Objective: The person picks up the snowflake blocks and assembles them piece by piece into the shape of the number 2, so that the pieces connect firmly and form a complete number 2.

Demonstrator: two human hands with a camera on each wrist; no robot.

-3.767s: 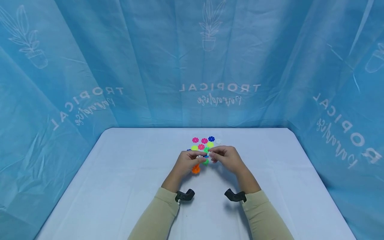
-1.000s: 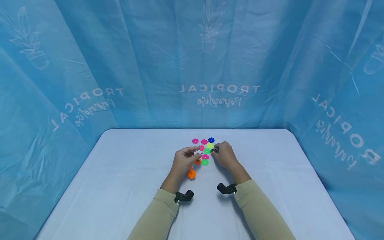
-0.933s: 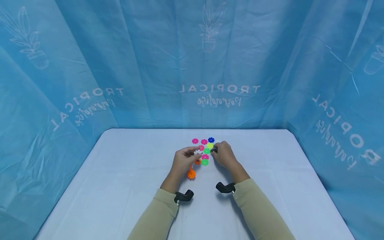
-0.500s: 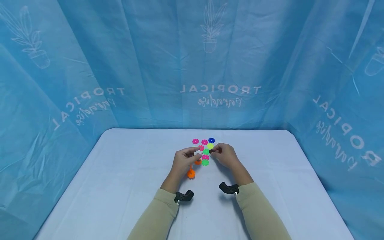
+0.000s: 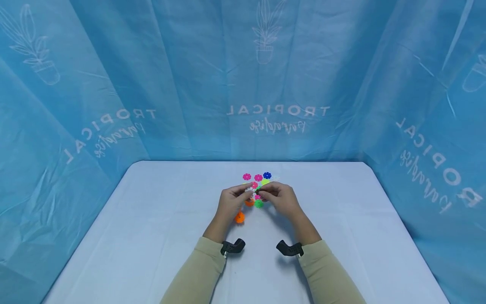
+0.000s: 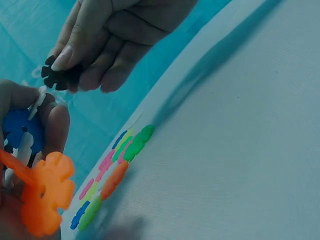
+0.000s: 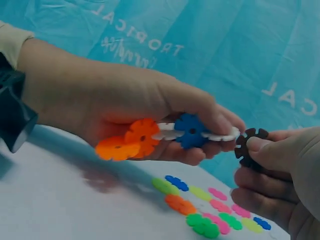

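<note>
My left hand (image 5: 230,204) grips a chain of flower-shaped interlocking discs: two orange, a white, a blue (image 7: 190,132) and another white disc (image 7: 225,136) at the far end. The orange end hangs below the palm, seen close up as an orange disc (image 6: 49,194) in the left wrist view. Between thumb and fingers, my right hand (image 5: 285,202) pinches a black interlocking disc (image 7: 249,145). In the right wrist view its notched edge meets the end white disc; whether the slots engage I cannot tell.
Loose discs lie on the white table beneath and beyond the hands, among them a green disc (image 7: 202,226), an orange disc (image 7: 180,204) and a dark blue disc (image 5: 267,175). A blue printed curtain (image 5: 182,84) surrounds the table (image 5: 159,236).
The right hand was at the right side of the loose discs with the black disc, and has moved left to the chain's end. The left hand has stayed nearly still with the chain.
</note>
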